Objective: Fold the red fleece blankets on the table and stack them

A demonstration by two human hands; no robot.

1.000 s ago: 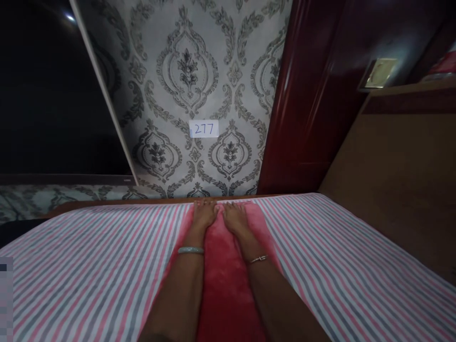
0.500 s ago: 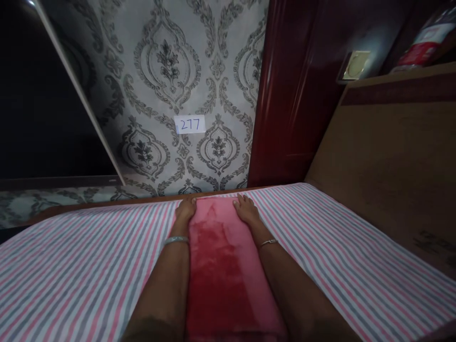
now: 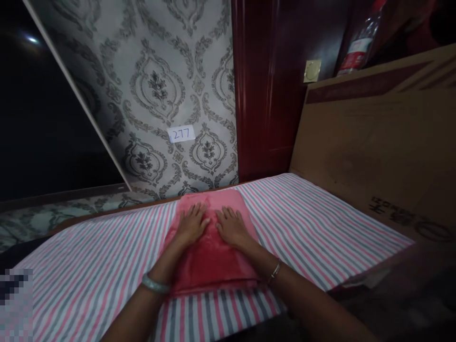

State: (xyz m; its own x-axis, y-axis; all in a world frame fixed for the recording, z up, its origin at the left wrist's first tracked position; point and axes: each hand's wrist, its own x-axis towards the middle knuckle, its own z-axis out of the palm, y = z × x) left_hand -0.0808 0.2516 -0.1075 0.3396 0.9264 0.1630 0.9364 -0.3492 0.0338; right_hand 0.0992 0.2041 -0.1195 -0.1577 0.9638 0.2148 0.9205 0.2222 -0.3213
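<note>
A folded pinkish-red cloth, perhaps a towel, lies flat on a striped sheet. Palm down on its left upper part rests my left hand, its fingers stretched out. Just beside it my right hand also lies flat on the cloth, fingers spread. Neither hand grips anything. Folded layers show along the cloth's near edge, and parts of its surface are hidden under my hands and forearms.
Behind the sheet rises a patterned wall with a paper label reading 277. A dark screen stands at the left. To the right are a cardboard box, a plastic bottle and a wall switch.
Both hands have come from the cloth's far side edges onto its top, nearer to me and closer together. The cloth's near edge is now in view, with the striped sheet before it.
</note>
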